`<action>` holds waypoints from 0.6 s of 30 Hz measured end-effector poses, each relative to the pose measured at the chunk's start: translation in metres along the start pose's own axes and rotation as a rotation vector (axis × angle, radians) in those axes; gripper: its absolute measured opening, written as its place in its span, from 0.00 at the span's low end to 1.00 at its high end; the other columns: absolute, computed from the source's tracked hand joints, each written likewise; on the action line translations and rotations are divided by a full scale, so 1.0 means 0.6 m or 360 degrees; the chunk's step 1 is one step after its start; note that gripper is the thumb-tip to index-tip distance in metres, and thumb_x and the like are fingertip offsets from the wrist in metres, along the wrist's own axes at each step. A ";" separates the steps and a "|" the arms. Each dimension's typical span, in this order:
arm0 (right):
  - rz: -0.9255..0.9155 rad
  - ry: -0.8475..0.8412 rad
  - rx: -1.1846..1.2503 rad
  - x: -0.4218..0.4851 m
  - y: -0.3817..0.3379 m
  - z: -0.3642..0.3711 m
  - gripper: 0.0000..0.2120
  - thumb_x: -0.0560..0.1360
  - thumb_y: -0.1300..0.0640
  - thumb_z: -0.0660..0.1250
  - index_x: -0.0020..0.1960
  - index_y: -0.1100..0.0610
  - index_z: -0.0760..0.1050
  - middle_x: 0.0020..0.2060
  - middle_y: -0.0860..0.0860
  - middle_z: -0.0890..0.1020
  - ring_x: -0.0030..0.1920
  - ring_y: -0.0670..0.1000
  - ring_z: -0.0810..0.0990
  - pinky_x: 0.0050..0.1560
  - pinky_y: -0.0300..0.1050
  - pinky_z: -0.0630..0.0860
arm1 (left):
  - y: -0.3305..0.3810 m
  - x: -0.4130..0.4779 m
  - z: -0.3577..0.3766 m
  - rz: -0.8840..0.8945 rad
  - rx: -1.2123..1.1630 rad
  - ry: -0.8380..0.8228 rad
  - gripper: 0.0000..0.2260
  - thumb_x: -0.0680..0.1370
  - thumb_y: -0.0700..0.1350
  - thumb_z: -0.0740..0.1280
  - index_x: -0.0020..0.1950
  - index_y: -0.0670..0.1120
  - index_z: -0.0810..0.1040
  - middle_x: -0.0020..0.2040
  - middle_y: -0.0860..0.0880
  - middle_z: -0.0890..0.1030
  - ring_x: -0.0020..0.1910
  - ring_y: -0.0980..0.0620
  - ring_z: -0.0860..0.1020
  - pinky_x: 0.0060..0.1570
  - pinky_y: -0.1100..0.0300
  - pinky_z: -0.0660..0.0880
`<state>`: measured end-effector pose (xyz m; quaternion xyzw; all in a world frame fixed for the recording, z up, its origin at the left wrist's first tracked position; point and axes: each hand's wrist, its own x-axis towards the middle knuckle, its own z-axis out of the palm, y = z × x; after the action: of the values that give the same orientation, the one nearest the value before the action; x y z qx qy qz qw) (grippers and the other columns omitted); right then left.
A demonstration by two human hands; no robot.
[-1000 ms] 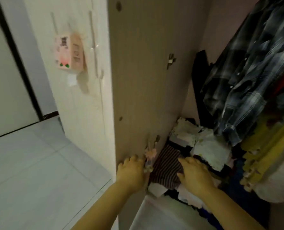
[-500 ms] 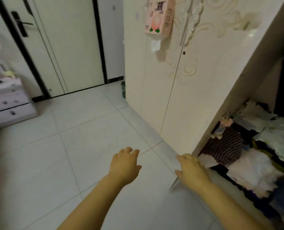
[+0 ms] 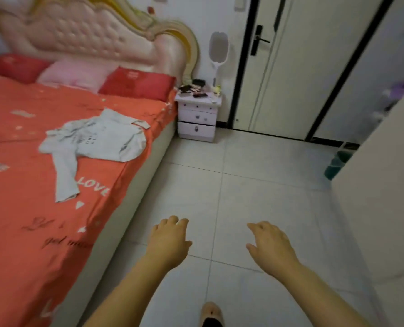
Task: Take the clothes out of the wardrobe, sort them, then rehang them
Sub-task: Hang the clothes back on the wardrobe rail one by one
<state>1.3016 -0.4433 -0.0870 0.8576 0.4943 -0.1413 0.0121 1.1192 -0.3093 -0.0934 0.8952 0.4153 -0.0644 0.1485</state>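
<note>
A pale grey long-sleeved garment point(image 3: 97, 142) lies spread on the orange-red bed sheet point(image 3: 26, 208), one sleeve hanging toward the bed's near side. My left hand point(image 3: 169, 240) and my right hand point(image 3: 270, 247) hover palm-down over the floor tiles, fingers apart, holding nothing. Both are well right of the bed and away from the garment. The cream side of the wardrobe point(image 3: 385, 190) stands at the right edge; its inside and the hanging clothes are out of view.
A white bedside cabinet point(image 3: 198, 116) with small items on top stands beside the padded headboard point(image 3: 97, 36). A closed door point(image 3: 297, 67) is at the back. A teal bin point(image 3: 336, 165) sits by the wardrobe corner. My foot point(image 3: 211, 315) shows at the bottom.
The view has swung left from the open wardrobe to the bed and floor. Both hands have come away from the folded clothes pile and stay empty.
</note>
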 end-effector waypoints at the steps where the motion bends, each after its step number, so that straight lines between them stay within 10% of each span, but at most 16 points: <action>1: -0.0086 -0.0013 -0.0020 0.037 -0.025 -0.002 0.25 0.80 0.48 0.56 0.75 0.52 0.56 0.70 0.51 0.64 0.69 0.52 0.64 0.69 0.45 0.59 | -0.031 0.009 -0.006 -0.0093 -0.0009 0.0014 0.25 0.79 0.55 0.60 0.74 0.50 0.60 0.71 0.49 0.65 0.68 0.47 0.65 0.65 0.53 0.63; 18: -0.1006 -0.0137 -0.0150 0.538 -0.298 -0.089 0.25 0.80 0.48 0.57 0.74 0.52 0.57 0.69 0.50 0.67 0.67 0.51 0.66 0.67 0.44 0.62 | -0.286 0.251 -0.143 -0.1006 -0.0146 0.0148 0.22 0.77 0.52 0.63 0.70 0.52 0.65 0.66 0.48 0.70 0.63 0.46 0.70 0.59 0.54 0.67</action>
<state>1.3136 -0.0705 -0.0968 0.6533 0.7413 -0.1513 0.0282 1.0847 -0.0680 -0.0844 0.7163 0.6815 -0.0476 0.1422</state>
